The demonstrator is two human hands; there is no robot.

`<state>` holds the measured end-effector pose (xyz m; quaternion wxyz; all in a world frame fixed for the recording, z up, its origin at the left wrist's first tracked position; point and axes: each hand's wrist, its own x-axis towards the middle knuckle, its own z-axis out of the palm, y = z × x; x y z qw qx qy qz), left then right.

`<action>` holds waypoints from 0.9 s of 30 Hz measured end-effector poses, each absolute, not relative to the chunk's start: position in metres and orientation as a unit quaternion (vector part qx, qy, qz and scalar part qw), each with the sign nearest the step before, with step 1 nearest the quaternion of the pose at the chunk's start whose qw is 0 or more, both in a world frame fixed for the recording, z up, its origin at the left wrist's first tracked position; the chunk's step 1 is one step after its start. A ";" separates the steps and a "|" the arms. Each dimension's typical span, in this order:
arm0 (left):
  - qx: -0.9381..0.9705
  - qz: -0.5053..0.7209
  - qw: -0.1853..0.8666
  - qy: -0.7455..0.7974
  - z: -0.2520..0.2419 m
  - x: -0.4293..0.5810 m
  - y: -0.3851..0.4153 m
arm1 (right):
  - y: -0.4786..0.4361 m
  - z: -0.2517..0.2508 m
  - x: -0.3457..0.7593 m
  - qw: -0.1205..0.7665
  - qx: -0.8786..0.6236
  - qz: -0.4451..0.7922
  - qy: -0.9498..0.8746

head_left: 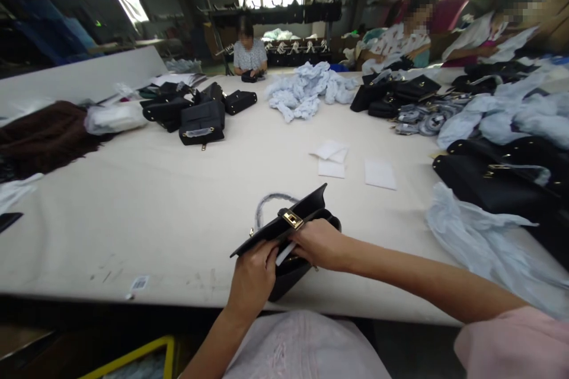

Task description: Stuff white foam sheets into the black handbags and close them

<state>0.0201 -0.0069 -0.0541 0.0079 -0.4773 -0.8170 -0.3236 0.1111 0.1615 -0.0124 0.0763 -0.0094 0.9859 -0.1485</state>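
Observation:
A small black handbag (288, 226) with a gold clasp lies at the near edge of the big white table (178, 201), its flap lifted. My left hand (253, 278) grips the front edge of the flap, fingers curled over it. My right hand (320, 244) is closed at the bag's mouth, just under the clasp, around a small white piece (284, 253) that pokes out between the two hands. A wrapped strap loop (267, 204) shows behind the bag.
White paper cards (351, 166) lie mid-table. Black handbags (200, 112) are piled at the far left and at the right (498, 180). Pale blue wrapping (306, 92) is heaped at the back and near right. Other people sit at the far side.

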 end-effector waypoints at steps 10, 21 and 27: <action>-0.499 -0.325 -0.030 -0.803 -0.052 0.023 -0.001 | 0.181 -0.044 0.101 0.084 -0.103 -0.134 0.982; -0.450 -0.227 -0.140 -0.852 -0.034 0.034 0.005 | 0.184 -0.039 0.119 0.046 -0.107 -0.229 0.967; -0.468 -0.181 -0.269 -0.822 -0.016 0.016 0.019 | 0.187 -0.020 0.152 -0.031 -0.036 -0.093 0.994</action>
